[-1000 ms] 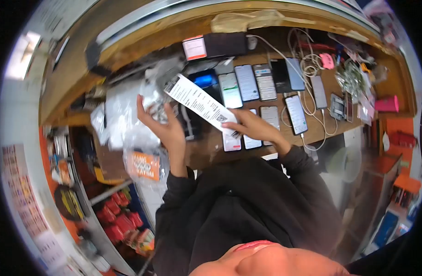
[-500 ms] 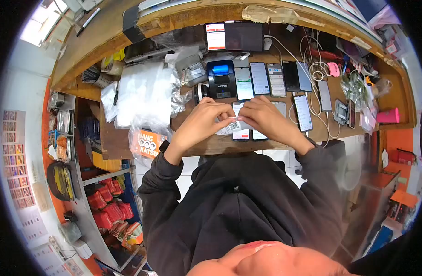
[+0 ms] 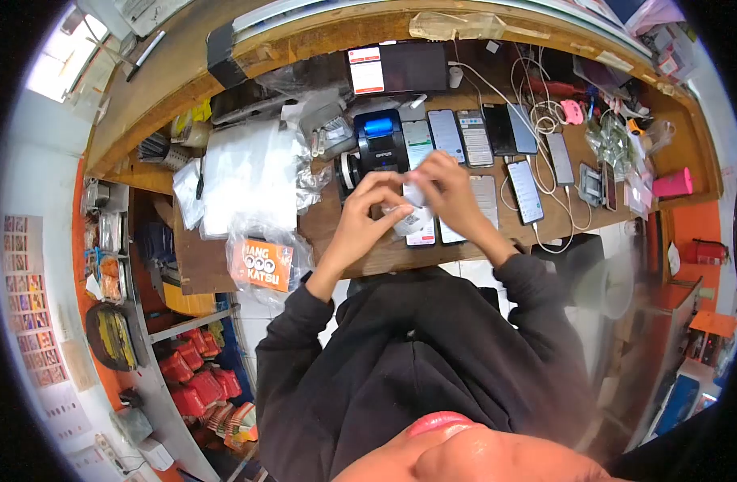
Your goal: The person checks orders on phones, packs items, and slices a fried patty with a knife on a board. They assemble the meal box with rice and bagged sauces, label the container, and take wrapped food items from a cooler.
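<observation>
In front of the printer, my left hand (image 3: pixel 367 218) has its fingers curled around the left side of a small curled paper receipt (image 3: pixel 407 220). My right hand (image 3: pixel 450 197) pinches the receipt's upper right part, with some motion blur at the fingertips. A printed code shows on the paper's lower part. Just behind my hands stands the black receipt printer (image 3: pixel 380 145) with a blue top. Beneath and beside them lie several phones, among them a lit one (image 3: pixel 421 233) partly covered by the receipt and another (image 3: pixel 446 136) behind my right hand.
Plastic bags (image 3: pixel 252 181) and a bag with an orange label (image 3: pixel 264 265) lie at the left of the wooden desk. A tablet (image 3: pixel 409 68) stands at the back. White cables (image 3: pixel 545 120), a charging phone (image 3: pixel 525 193) and a pink cup (image 3: pixel 674 183) are on the right.
The long receipt strip, first stretched flat between my hands, is now bent into a small curl. My left hand came over from the plastic bags and took hold of it.
</observation>
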Demonstrator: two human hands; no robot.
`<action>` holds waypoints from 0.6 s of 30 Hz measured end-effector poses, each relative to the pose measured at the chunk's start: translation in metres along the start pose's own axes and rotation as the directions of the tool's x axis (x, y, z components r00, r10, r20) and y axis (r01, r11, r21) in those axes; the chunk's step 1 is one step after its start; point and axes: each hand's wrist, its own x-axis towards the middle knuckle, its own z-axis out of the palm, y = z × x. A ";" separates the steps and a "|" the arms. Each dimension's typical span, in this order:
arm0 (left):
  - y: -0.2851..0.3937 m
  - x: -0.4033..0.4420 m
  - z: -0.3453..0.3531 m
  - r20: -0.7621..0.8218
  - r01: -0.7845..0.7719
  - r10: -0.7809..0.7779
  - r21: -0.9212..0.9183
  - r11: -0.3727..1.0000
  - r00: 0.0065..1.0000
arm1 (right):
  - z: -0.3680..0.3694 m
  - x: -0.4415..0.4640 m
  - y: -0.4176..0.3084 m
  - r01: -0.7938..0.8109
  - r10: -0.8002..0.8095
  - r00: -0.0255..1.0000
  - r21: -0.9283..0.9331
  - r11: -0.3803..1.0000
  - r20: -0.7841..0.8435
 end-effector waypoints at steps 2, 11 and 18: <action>-0.031 -0.003 0.009 0.085 0.179 -0.161 -0.291 0.940 0.983 | 0.014 0.014 -0.025 0.209 -0.261 0.959 -0.342 0.916 -0.114; -0.025 0.018 -0.041 -0.767 -0.485 -0.345 -0.620 0.617 0.541 | 0.055 0.005 -0.007 -0.296 0.283 0.955 0.271 0.916 0.088; -0.034 -0.013 -0.059 -0.492 0.146 -0.298 -0.324 0.935 0.818 | -0.029 0.194 -0.027 0.152 -0.159 0.932 -0.045 0.987 -0.325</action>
